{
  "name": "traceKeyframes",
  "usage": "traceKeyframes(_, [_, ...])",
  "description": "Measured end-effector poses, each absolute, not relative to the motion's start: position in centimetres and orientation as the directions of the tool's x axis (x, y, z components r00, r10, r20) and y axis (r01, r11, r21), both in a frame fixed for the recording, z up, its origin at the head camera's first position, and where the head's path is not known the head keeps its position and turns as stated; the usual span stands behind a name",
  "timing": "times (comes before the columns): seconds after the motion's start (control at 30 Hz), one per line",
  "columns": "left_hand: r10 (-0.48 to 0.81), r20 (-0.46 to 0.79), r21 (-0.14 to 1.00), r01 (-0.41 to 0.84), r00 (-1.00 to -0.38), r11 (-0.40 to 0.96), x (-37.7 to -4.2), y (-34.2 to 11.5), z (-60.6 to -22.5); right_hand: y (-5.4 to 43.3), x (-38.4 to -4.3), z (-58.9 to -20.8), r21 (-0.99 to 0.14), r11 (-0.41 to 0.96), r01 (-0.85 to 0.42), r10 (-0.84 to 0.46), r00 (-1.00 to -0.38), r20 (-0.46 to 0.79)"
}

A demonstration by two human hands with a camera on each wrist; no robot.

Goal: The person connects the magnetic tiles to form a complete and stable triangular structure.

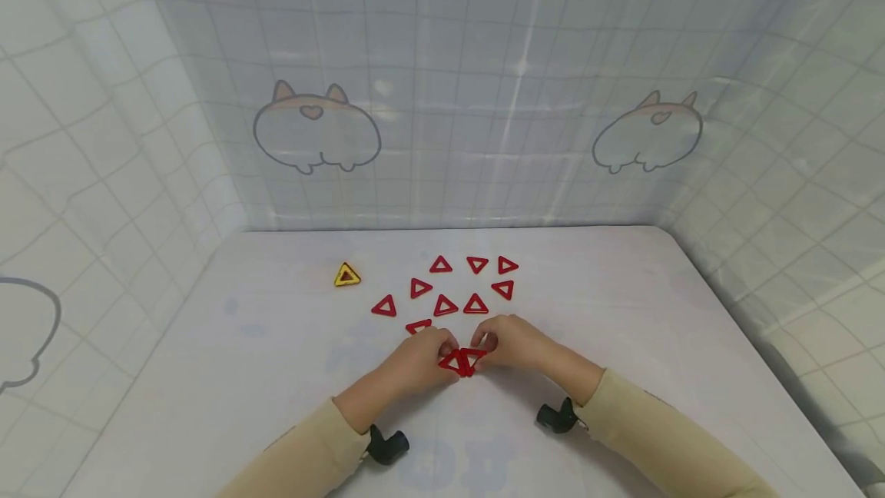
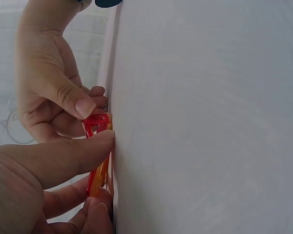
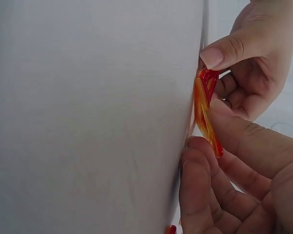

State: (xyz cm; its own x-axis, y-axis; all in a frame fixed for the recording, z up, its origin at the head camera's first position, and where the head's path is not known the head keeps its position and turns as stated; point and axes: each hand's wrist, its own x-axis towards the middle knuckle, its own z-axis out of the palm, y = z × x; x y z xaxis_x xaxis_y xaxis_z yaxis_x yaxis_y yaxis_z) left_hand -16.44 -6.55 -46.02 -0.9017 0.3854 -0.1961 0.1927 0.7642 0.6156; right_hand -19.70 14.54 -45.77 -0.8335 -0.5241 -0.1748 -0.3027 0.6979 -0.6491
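Observation:
In the head view, my left hand (image 1: 417,360) pinches a red triangular frame tile (image 1: 460,364) low over the white table. My right hand (image 1: 517,341) pinches a second red triangular tile (image 1: 475,351), whose edge meets the first one's edge. Close up in the left wrist view, my left thumb lies across a tile (image 2: 91,183) with an orange-yellow edge, and the right thumb is on the other tile. The right wrist view shows both tiles tilted against each other, partly hidden by fingers. Just beyond my left hand lies another red triangle (image 1: 419,323).
Several red triangles (image 1: 475,310) lie scattered on the white tabletop (image 1: 228,375) beyond the hands. A yellow triangle (image 1: 347,281) with a dark centre sits to their left. Grid-patterned curtains (image 1: 456,98) with animal outlines enclose the back and sides.

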Motion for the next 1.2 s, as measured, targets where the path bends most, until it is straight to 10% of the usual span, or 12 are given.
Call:
traceKeyframes(0.83, [0.404,-0.148,0.598,0.244,-0.903,0.764,-16.6,-6.6,-45.7,14.6,-18.6,-45.6,-0.624,0.691,-0.363,-0.559,-0.817,-0.144])
traceKeyframes(1.2, [0.245,-0.127,0.666,0.1,-0.961,0.739,-22.3,-8.3,-43.8,14.5,-18.4,-45.2,-0.611,0.711,-0.348,-0.546,-0.821,-0.166])
